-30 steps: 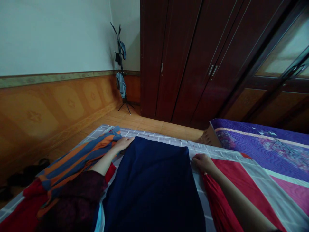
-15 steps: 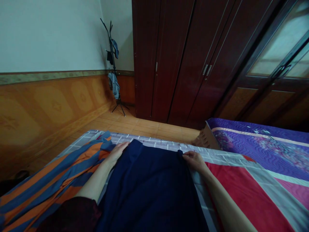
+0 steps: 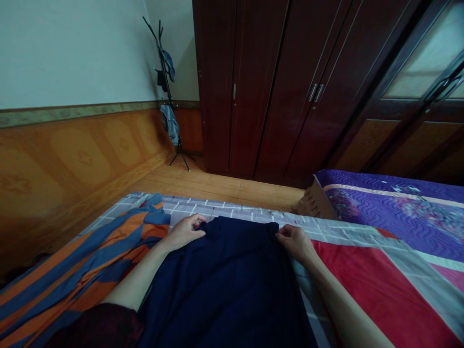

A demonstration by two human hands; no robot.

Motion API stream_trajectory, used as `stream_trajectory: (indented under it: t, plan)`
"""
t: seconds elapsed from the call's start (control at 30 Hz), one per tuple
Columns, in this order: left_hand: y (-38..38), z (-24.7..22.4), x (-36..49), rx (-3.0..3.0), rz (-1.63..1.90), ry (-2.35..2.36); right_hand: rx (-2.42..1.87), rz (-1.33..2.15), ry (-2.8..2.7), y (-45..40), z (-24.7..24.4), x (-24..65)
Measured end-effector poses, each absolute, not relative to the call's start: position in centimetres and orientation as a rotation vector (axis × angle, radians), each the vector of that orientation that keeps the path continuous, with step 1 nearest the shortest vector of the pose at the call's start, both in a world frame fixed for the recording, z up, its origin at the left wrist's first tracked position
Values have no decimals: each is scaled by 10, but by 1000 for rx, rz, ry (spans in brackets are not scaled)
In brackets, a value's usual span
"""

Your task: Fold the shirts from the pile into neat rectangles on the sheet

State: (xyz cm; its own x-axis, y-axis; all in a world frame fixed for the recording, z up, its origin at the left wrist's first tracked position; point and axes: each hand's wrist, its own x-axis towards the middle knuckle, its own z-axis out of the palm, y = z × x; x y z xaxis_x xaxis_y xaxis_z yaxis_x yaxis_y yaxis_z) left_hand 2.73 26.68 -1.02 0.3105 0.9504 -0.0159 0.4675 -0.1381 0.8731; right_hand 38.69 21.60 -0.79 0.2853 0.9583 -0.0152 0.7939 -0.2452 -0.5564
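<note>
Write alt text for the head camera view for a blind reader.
A left hand and right hand grip the top edge of a dark navy cloth lying on a red and grey bedspread, with a dark wooden wardrobe beyond.

The left hand (image 3: 184, 231) and right hand (image 3: 295, 242) each pinch an upper corner of a navy cloth (image 3: 224, 285) that lies spread on a bed, its far edge along the grey checked border (image 3: 232, 209) of a bedsheet. An orange-and-blue striped cloth (image 3: 83, 270) lies bunched beside the left forearm, and a red panel (image 3: 373, 290) of the sheet lies right of the right arm. A dark sleeve (image 3: 97, 333) covers the left upper arm. Beyond the bed stand a purple quilted bedspread (image 3: 395, 208), a brown slatted object (image 3: 315, 200), a dark wooden wardrobe (image 3: 275, 87), and a black coat stand (image 3: 168, 92) hung with a denim garment (image 3: 170, 124).
</note>
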Motion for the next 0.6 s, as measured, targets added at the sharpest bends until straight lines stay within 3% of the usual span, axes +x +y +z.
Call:
stream_trajectory:
  t: [0.3, 0.6]
  plan:
    - [304, -37, -12, 1504, 1232, 1757, -2093, 418, -1417, 216, -4, 392]
    - [314, -53, -26, 1568, 1232, 1881, -2093, 412, -1386, 218, -10, 398]
